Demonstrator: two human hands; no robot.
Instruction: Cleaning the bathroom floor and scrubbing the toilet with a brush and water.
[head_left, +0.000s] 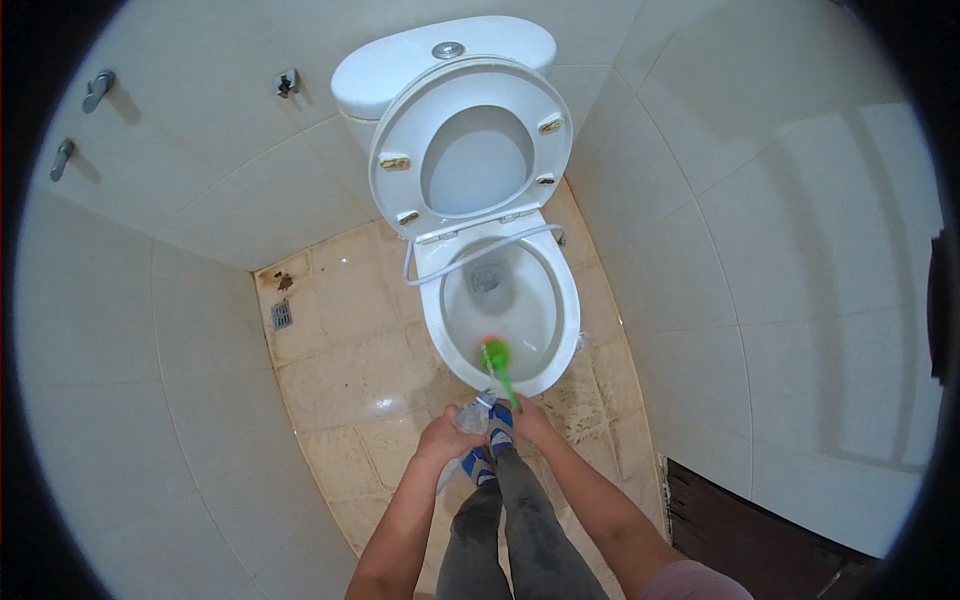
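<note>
My left hand (444, 437) grips a clear plastic bottle (472, 418), tilted with its neck towards the toilet bowl. A thin stream of clear liquid runs from the bottle's mouth onto the head of a green toilet brush (496, 354). My right hand (532, 420) is closed around the brush's handle. The brush head, with some red at its far side, is over the front inner wall of the white toilet bowl (562, 360). Both the toilet seat (405, 191) and the lid behind it are raised against the cistern (352, 82).
A pale hose (480, 259) lies across the back of the bowl. Stained beige tiles (337, 390) cover the floor, with a drain grate (281, 316) at the left corner. Tiled walls stand close on both sides. Taps (98, 91) jut from the left wall. A dark brown door (742, 525) is at lower right.
</note>
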